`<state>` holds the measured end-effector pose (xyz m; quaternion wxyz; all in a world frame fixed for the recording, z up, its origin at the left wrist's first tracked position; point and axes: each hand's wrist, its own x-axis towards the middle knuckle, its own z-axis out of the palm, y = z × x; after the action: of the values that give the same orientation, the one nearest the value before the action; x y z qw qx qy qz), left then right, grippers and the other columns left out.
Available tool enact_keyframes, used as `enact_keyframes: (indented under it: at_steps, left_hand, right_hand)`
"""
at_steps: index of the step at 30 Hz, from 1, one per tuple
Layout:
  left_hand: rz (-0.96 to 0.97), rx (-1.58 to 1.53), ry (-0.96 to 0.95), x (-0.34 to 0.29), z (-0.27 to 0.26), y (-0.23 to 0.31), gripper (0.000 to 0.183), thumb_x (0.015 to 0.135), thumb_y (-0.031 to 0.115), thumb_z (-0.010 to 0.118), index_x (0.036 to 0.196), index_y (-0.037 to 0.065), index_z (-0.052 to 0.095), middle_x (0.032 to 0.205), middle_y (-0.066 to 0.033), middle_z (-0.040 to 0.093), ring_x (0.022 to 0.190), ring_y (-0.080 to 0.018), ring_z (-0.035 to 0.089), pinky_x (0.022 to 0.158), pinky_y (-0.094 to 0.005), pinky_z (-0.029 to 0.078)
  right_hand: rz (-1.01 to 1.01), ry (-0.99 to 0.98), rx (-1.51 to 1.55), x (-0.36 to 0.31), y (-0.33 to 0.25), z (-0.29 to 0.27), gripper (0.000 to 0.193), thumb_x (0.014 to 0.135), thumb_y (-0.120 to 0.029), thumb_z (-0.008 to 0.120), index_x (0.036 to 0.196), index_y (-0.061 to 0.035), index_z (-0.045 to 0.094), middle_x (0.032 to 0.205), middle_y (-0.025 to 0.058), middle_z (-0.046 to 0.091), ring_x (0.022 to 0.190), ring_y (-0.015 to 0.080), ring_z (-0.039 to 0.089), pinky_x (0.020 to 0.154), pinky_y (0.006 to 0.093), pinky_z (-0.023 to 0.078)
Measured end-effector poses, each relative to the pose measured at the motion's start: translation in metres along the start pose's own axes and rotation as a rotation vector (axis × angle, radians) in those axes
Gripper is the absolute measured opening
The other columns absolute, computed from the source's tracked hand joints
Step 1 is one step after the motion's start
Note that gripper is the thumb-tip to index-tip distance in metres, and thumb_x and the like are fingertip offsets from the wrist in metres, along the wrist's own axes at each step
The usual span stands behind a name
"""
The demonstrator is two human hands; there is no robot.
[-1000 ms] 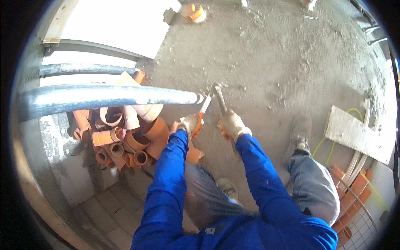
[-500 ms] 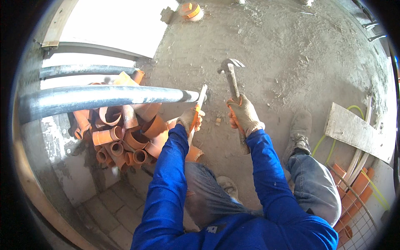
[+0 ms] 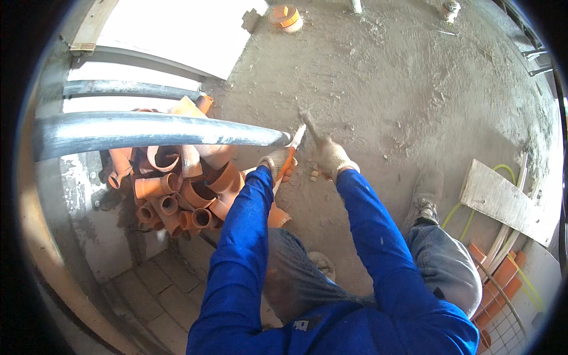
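My left hand, in a pale work glove with orange on it, is closed around a thin, light-coloured strip, probably wood. It stands tilted beside the end of a thick grey pipe. The hammer is gripped by its handle in my gloved right hand. Motion blurs its head, which is close to the strip's upper end; whether they touch I cannot tell. Both hands are over the rough concrete floor.
Orange pipe fittings lie heaped at the left, under the grey pipe. A second pipe runs behind it. An orange-capped pipe stub rises from the floor at the far side. Right of my foot are a board and a yellow hose.
The hammer has swung left and its head has come from well right of the strip to near its upper end. My right hand moved left; my left hand still holds the strip.
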<state>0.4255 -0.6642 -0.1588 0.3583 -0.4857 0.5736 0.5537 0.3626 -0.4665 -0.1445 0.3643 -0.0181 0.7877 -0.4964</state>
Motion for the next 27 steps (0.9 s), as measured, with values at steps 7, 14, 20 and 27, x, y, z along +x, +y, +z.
enact_keyframes:
  at_steps: [7, 14, 20, 27]
  left_hand:
    - [0.018, 0.000, -0.088, 0.008, -0.005, 0.003, 0.043, 0.094, 0.044, 0.057, 0.093, 0.001, 0.060, 0.062, -0.0040, 0.050, 0.046, -0.0157, 0.048, 0.040, -0.0321, 0.041]
    - [-0.040, -0.021, -0.004, 0.005, 0.000, 0.011, 0.058, 0.096, 0.056, 0.054, 0.096, -0.001, 0.059, 0.059, -0.0021, 0.050, 0.044, -0.0138, 0.049, 0.039, -0.0314, 0.039]
    - [-0.053, 0.113, 0.020, 0.017, -0.005, 0.009, 0.048, 0.092, 0.050, 0.061, 0.082, 0.003, 0.060, 0.055, -0.0030, 0.049, 0.042, -0.0175, 0.051, 0.038, -0.0339, 0.041]
    - [-0.124, -0.065, -0.263, 0.029, -0.019, 0.014, 0.040, 0.094, 0.043, 0.059, 0.083, 0.004, 0.059, 0.058, -0.0037, 0.056, 0.043, -0.0142, 0.054, 0.039, -0.0316, 0.044]
  right_hand:
    - [-0.077, 0.053, 0.235, 0.005, -0.019, -0.030, 0.023, 0.095, -0.023, 0.057, 0.109, -0.0057, 0.054, 0.068, 0.0088, 0.059, 0.051, 0.0156, 0.058, 0.044, 0.0333, 0.046]
    - [-0.127, 0.262, 0.190, 0.011, -0.017, -0.008, 0.027, 0.096, -0.025, 0.056, 0.113, -0.0040, 0.052, 0.081, 0.0147, 0.064, 0.057, 0.0197, 0.063, 0.050, 0.0341, 0.050]
    - [0.378, -0.302, 0.418, 0.018, 0.015, -0.011, 0.021, 0.094, -0.019, 0.054, 0.110, -0.0046, 0.056, 0.067, 0.0065, 0.056, 0.047, 0.0181, 0.053, 0.040, 0.0359, 0.045]
    - [0.065, 0.036, 0.300, 0.015, -0.023, -0.027, 0.022, 0.095, -0.023, 0.056, 0.104, -0.0034, 0.055, 0.069, 0.0056, 0.057, 0.049, 0.0161, 0.055, 0.041, 0.0344, 0.047]
